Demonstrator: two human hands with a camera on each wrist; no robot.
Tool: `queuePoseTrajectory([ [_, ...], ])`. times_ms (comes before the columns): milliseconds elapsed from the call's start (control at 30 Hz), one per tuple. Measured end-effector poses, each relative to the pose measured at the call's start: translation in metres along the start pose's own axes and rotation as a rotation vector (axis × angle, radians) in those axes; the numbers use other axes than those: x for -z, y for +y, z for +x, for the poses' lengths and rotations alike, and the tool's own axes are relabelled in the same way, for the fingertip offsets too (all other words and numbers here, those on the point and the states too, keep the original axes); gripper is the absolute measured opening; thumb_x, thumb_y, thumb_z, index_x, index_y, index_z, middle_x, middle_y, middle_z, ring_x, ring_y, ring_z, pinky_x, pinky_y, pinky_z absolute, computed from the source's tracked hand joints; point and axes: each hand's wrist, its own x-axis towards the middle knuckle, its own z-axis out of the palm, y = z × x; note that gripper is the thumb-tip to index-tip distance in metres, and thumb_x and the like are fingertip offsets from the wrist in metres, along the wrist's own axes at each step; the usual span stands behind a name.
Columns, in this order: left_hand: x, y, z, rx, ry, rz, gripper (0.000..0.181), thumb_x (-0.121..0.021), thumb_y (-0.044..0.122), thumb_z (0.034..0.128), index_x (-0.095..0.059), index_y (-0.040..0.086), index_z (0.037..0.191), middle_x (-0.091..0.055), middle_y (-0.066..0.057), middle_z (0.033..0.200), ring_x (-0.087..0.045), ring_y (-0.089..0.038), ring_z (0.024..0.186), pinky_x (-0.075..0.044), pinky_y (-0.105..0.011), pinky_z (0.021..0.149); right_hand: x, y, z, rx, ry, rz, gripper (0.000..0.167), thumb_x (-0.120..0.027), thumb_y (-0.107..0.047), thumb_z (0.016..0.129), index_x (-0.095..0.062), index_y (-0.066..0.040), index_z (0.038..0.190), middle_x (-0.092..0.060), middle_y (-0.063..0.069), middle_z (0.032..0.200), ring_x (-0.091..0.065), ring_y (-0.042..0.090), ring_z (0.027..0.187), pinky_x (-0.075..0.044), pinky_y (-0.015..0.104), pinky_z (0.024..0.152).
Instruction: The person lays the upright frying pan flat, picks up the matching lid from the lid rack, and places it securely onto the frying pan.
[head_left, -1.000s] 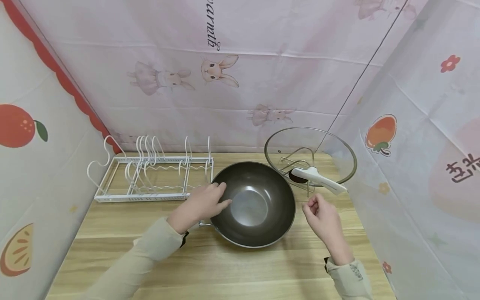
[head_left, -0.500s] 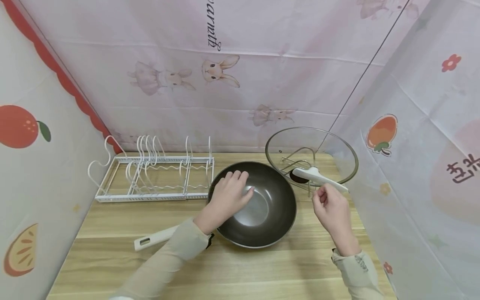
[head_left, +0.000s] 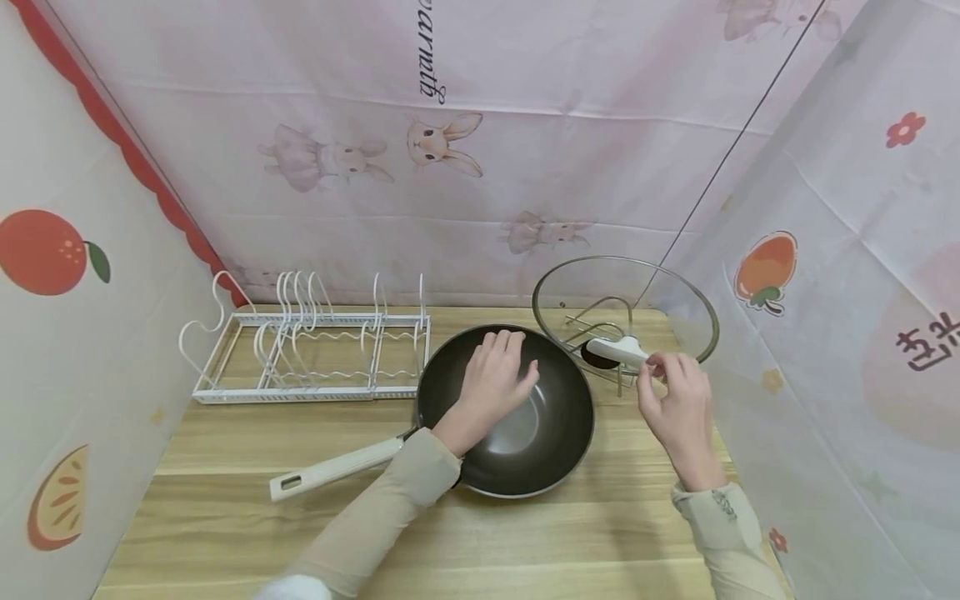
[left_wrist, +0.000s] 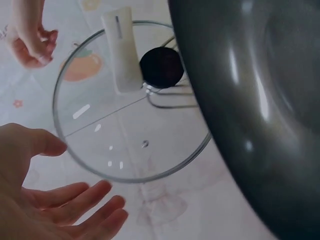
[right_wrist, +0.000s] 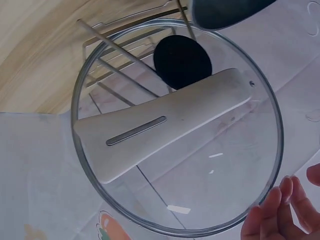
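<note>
Glass lid tilted near tabletop's far right corner; its white handle's long axis runs toward the right hand, the nearer. Neither hand grasps anything; left hand, fingers relaxed, over wok.

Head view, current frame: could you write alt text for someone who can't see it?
A person's left hand is over a dark wok on a wood-grain tabletop, and their right hand is close to the white handle of a tilted glass lid, a wire stand showing through it. A white wire rack is to the wok's left.
</note>
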Motion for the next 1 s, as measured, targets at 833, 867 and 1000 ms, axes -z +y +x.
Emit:
queuePoseTrajectory([
  [833,-0.090,0.033,0.039,0.058,-0.051,-0.214,0.040,-0.067,0.029,0.0939,-0.057,0.006,0.124,-0.061,-0.006,0.119,-0.058,-0.021,0.109,-0.052,-0.032,0.091,-0.032,0.051,-0.012,-0.039,-0.041,-0.078,0.054,-0.082,-0.015,0.069,-0.059,0.009,0.112,-0.061,0.026,0.103,-0.054,0.045,0.094,-0.043,0.057,0.076],
  [867,-0.094,0.034,0.040,0.071,-0.055,-0.228,0.041,-0.068,0.030,0.0940,-0.057,0.006,0.125,-0.061,-0.006,0.120,-0.058,-0.021,0.109,-0.052,-0.031,0.091,-0.033,0.053,-0.012,-0.039,-0.047,-0.080,0.055,-0.083,-0.015,0.069,-0.059,0.009,0.112,-0.061,0.026,0.103,-0.054,0.046,0.094,-0.043,0.057,0.075],
  [1000,-0.108,0.038,0.043,0.124,-0.086,-0.295,0.047,-0.069,0.034,0.0941,-0.057,0.007,0.130,-0.061,-0.008,0.129,-0.059,-0.021,0.117,-0.053,-0.030,0.095,-0.037,0.059,-0.014,-0.047,-0.062,-0.092,0.057,-0.086,-0.012,0.065,-0.060,0.009,0.111,-0.061,0.027,0.103,-0.054,0.047,0.093,-0.043,0.058,0.076],
])
